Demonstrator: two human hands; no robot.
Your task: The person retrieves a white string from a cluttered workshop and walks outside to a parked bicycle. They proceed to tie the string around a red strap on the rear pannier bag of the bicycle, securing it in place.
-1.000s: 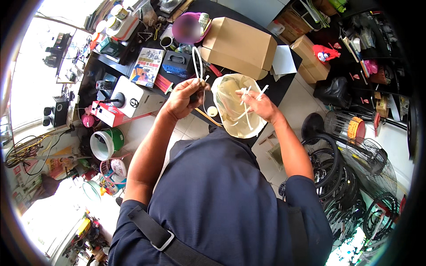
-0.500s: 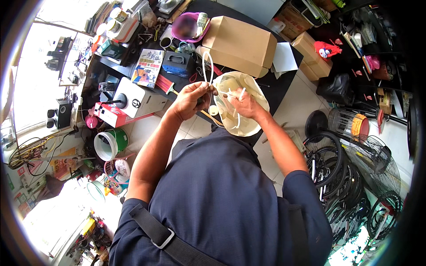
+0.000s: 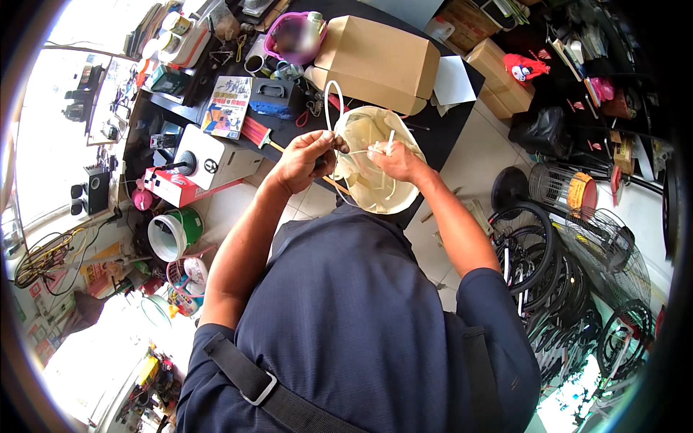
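In front of my body is a cream, open-topped container (image 3: 364,200), its sides thin and slightly see-through. A white cord (image 3: 328,101) arches up in a tall loop beyond my left hand (image 3: 304,160), whose thumb and fingers pinch it at the container's left rim. Over the container's opening, my right hand (image 3: 401,162) is closed on another stretch of the cord, and a short white end sticks up above its fingers. A length of cord runs nearly straight between the two hands. Another piece hangs inside the container below my right hand.
A dark table (image 3: 455,133) beyond holds an open cardboard box (image 3: 382,61), a pink basket (image 3: 271,42), a magazine (image 3: 226,108) and a dark blue case (image 3: 278,97). Left stands a green-and-white bucket (image 3: 189,225); right, several bicycle wheels (image 3: 538,267) and a wire fan guard (image 3: 606,249).
My right hand has moved slightly right and away from the left one, and the cord between them is straighter. The whole view has shifted a little, moving the surroundings left.
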